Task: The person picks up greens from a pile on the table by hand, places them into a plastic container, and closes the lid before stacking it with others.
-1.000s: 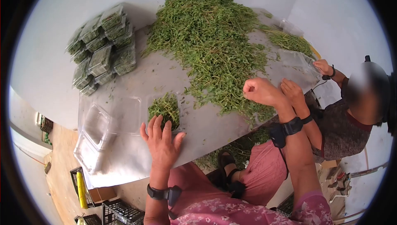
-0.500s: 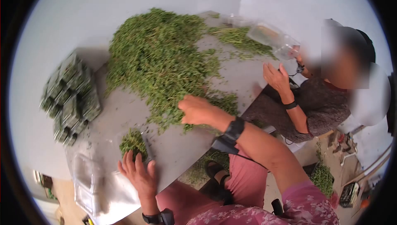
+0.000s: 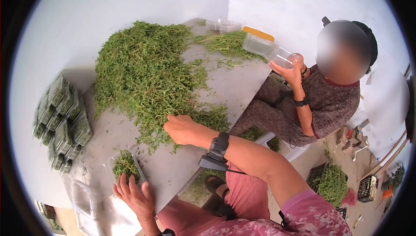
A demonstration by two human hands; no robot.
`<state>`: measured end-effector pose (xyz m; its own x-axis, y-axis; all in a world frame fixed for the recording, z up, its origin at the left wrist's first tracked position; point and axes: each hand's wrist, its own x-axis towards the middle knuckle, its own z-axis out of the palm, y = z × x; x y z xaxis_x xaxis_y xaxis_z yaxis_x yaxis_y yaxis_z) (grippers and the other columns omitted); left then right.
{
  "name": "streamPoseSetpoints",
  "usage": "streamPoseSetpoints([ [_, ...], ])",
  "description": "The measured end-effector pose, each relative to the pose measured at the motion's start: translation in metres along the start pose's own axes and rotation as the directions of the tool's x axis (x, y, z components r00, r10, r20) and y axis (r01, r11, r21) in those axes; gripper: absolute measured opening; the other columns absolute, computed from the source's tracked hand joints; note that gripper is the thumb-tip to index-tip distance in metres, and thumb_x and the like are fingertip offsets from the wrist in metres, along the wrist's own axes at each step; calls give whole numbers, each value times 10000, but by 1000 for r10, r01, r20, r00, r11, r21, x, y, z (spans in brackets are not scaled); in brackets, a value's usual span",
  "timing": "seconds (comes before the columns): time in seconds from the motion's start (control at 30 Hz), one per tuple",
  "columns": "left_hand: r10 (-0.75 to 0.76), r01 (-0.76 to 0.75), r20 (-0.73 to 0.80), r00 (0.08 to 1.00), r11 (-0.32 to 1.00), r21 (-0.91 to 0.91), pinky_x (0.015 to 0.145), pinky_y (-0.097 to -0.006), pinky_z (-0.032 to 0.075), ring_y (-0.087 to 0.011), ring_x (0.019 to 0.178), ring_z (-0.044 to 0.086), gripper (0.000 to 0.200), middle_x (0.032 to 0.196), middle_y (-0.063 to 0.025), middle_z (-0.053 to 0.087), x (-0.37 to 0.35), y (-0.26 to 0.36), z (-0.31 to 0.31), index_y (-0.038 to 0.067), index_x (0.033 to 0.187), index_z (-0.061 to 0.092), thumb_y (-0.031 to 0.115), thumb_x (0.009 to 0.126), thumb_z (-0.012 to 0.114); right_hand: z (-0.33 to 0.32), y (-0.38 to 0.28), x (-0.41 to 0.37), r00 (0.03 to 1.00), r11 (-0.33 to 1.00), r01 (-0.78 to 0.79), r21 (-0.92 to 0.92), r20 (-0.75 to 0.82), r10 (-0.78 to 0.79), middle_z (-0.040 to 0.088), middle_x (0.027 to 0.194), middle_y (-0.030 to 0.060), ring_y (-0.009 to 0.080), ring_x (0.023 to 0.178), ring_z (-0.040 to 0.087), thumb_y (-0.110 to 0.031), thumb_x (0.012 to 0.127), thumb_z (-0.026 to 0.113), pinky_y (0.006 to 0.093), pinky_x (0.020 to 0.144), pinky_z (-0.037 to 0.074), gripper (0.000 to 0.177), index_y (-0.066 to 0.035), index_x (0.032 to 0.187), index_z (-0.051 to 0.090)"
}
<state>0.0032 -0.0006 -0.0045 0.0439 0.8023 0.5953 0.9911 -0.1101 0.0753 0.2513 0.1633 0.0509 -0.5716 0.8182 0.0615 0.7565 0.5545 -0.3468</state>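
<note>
The big heap of loose green herb sprigs [image 3: 143, 75] covers most of the grey table [image 3: 236, 86]. Right hand [image 3: 182, 130] is at the heap's near edge with its fingers curled down into the sprigs. The tips are buried, so I can't tell if it's actually got a bunch. Left hand [image 3: 132, 195] is on the near side of the heap, fingers spread flat and gripping nothing, resting on the clear plastic clamshell tray [image 3: 139, 173], which is partly filled with herbs. Left of the heap there's a stack of filled clear packs [image 3: 60, 123]. Right of the heap, a co-worker's hand [image 3: 289, 72] holds a clear plastic tub [image 3: 282, 55].
</note>
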Motion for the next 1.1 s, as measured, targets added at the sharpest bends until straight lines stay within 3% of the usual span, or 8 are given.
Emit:
streamPoseSetpoints([
  [0.1,-2,2,4,1000,1000,10,1105,-568,215,-380,1235,450,515,1271,-201,520,-1,-1,1,-9,1133,574,469,962,489,-5,-3,0,999,1000,-19,-3,42,19,558,1075,251,404,894,629,44,738,588,469,724,522,118,66,843,638],
  [0.33,6,-6,2,1000,1000,21,1112,-566,204,-380,1249,441,505,1285,-205,515,-5,-7,7,-17,1138,574,449,956,508,-2,0,1,992,999,53,14,-113,-51,580,1042,225,386,854,619,33,759,568,483,719,466,88,4,796,641],
  [0.57,58,-56,-33,998,998,38,1106,-576,209,-391,1241,448,468,1278,-219,518,-7,-11,12,-20,1149,548,411,977,492,-12,-5,2,997,999,13,34,-72,-10,622,742,167,356,761,634,38,730,581,481,724,462,63,-6,751,621],
  [0.97,47,-46,-17,999,998,47,1111,-570,209,-386,1247,444,475,1285,-216,517,-6,-10,10,-25,1158,554,410,981,490,-2,5,-3,969,991,100,87,-233,-77,629,715,212,384,689,652,32,721,598,456,563,504,14,38,722,610],
  [1.1,37,-37,-11,999,999,35,1116,-558,211,-380,1245,449,453,1289,-212,522,-4,-8,8,-22,1160,560,389,978,498,1,5,-1,989,996,57,71,-144,-46,638,733,226,380,717,665,33,716,603,451,566,513,30,57,702,613],
])
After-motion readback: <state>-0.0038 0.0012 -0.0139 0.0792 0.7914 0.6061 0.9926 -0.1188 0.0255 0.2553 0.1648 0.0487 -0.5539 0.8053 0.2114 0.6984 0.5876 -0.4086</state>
